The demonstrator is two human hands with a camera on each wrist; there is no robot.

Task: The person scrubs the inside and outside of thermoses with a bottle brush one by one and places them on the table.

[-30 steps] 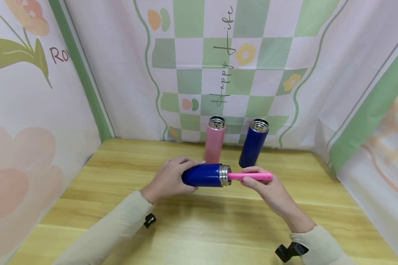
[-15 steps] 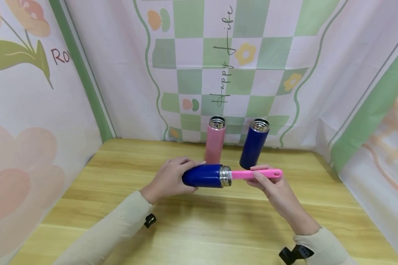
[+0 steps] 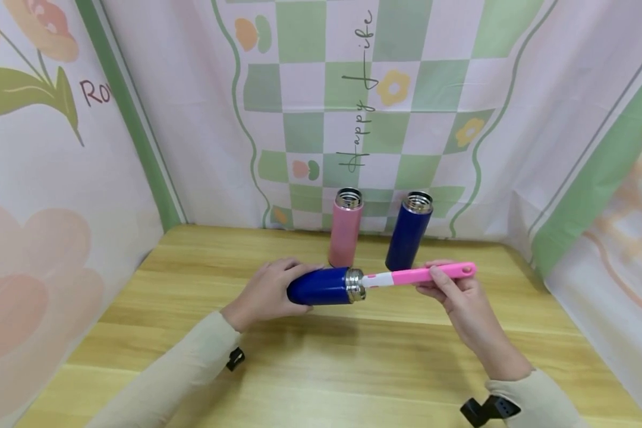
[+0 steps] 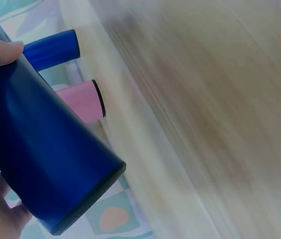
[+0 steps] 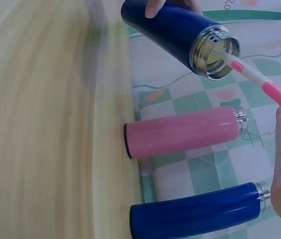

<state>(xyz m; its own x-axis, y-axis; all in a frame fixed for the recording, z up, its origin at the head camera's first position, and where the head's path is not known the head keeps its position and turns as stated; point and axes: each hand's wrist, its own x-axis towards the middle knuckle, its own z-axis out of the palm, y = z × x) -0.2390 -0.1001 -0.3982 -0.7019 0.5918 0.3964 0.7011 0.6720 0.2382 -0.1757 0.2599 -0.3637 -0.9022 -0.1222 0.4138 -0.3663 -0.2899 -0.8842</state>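
A blue thermos bottle (image 3: 321, 286) lies sideways in the air, gripped around its body by my left hand (image 3: 270, 291). Its open steel mouth (image 5: 211, 52) faces right. My right hand (image 3: 462, 303) pinches the pink handle of a bottle brush (image 3: 414, 275), whose white shaft runs into that mouth. The brush's head is hidden inside the bottle, where something yellowish shows in the right wrist view. From the left wrist, the bottle's dark base (image 4: 88, 201) points toward the camera side, with the thumb and fingers on either side of the body.
Behind the hands stand a pink thermos bottle (image 3: 345, 229) and a second blue one (image 3: 409, 232), both upright and lidless. The wooden table (image 3: 321, 368) ends at a patterned cloth backdrop (image 3: 305, 131). More cloth hangs at both sides.
My right hand has moved right and slightly up, drawing the brush partway out so its white shaft shows. My left hand and the bottle have shifted slightly left.
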